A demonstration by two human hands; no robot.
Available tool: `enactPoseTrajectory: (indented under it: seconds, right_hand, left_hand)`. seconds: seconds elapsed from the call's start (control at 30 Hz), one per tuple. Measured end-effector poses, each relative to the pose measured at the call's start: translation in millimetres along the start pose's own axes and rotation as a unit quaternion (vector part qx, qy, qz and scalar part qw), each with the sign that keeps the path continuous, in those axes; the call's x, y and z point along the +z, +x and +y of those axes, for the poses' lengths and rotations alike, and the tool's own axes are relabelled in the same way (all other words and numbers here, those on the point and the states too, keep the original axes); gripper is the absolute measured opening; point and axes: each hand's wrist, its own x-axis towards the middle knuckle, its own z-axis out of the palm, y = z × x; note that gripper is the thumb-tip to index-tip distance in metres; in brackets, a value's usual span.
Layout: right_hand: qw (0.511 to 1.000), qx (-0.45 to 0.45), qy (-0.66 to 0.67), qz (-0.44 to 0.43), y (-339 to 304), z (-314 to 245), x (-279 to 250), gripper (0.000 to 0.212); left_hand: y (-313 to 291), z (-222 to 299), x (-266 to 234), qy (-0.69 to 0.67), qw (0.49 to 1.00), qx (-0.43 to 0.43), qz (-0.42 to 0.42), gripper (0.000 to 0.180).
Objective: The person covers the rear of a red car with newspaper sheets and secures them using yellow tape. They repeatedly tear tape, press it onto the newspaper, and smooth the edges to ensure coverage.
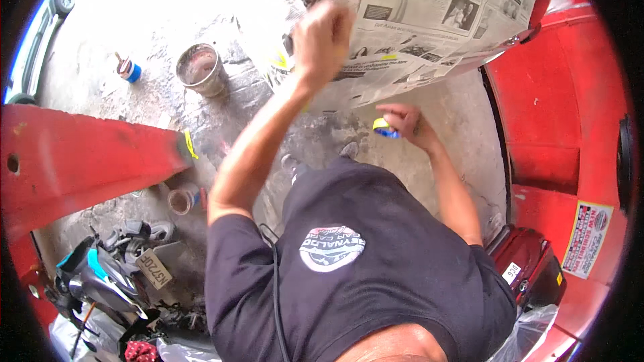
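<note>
Masking, seemingly: left hand [325,41] bent over newspaper [463,40], its grip impossible to tell; right hand [408,125] holding tape roll [386,129] near newspaper's lower edge; next likely calls for sticking tape there.

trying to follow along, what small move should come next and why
I'd probably bring the yellow ring-shaped tape roll with blue inside up to the printed grey-white newspaper sheets. The bare right hand holds it apart from them, while the bare left hand is over the sheets, where short yellow tape strips already show.
</note>
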Motion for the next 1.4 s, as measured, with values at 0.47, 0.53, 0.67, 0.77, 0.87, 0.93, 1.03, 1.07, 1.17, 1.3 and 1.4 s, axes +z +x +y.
enactPoseTrajectory:
  seconds: [0.47, 0.53, 0.67, 0.77, 0.87, 0.93, 1.03, 1.07, 1.17, 1.3, 1.4]
  right_hand:
    - [0.998, 0.047, 0.035, 0.0, 17, -31, 32, 0.038]
    - [0.997, 0.052, 0.046, -0.026, 18, -30, 39, 0.035]
    - [0.998, 0.021, 0.034, -0.053, 17, -19, 50, 0.03]
    - [1.0, 0.016, 0.021, 0.001, 18, -28, 43, 0.028]
    - [0.998, 0.005, 0.0, 0.069, 21, -48, 24, 0.026]
    - [0.994, 0.015, 0.007, 0.108, 23, -61, 17, 0.026]
    - [0.997, 0.016, -0.015, 0.079, 21, -64, 18, 0.025]
    - [0.998, 0.015, -0.019, 0.063, 20, -61, 20, 0.025]
    - [0.999, 0.037, -0.014, 0.021, 17, -40, 29, 0.024]
    - [0.99, -0.012, -0.05, 0.13, 25, -41, 14, 0.026]
    - [0.982, -0.034, -0.043, 0.183, 34, -68, -2, 0.026]
  left_hand:
    - [-103, -17, 38, -0.513, 0.769, -0.381, 0.006, 0.039]
    - [-93, -15, 33, -0.618, 0.67, -0.41, 0.045, 0.04]
    - [-83, -15, 35, -0.731, 0.557, -0.389, 0.061, 0.043]
    - [-82, -16, 44, -0.67, 0.615, -0.413, 0.051, 0.035]
    - [-75, 1, 44, -0.558, 0.731, -0.385, 0.074, 0.029]
    - [-70, 8, 43, -0.459, 0.821, -0.322, 0.108, 0.028]
    - [-55, 13, 41, -0.414, 0.849, -0.3, 0.13, 0.025]
    - [-51, 12, 41, -0.408, 0.854, -0.297, 0.13, 0.025]
    - [-50, 6, 43, -0.381, 0.882, -0.258, 0.099, 0.022]
    - [-55, 4, 39, -0.305, 0.901, -0.274, 0.141, 0.017]
    - [-42, 6, 34, -0.184, 0.946, -0.225, 0.145, 0.015]
